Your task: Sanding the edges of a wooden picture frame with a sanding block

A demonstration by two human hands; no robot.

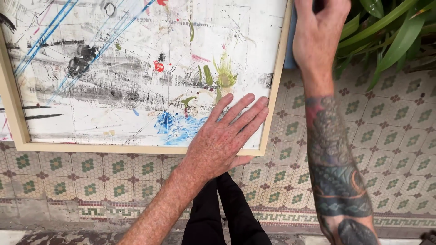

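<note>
A large framed abstract painting (pixel 136 68), white with black smears, blue lines and spots of red and green, lies on the patterned tile floor in a pale wooden frame (pixel 113 148). My left hand (pixel 225 136) rests flat on its lower right corner, fingers spread and straight. My right hand (pixel 320 31), on a tattooed forearm, is at the frame's right edge near the top, closed over a pale blue cloth (pixel 290 41) pressed against the frame's outer side. The cloth is mostly hidden by the hand.
Green long-leaved plants (pixel 390 31) stand at the top right, close to my right hand. The floor (pixel 395 122) is tiled with green and red flower patterns and a bordered strip along the bottom. My dark trouser legs (pixel 222 213) show below.
</note>
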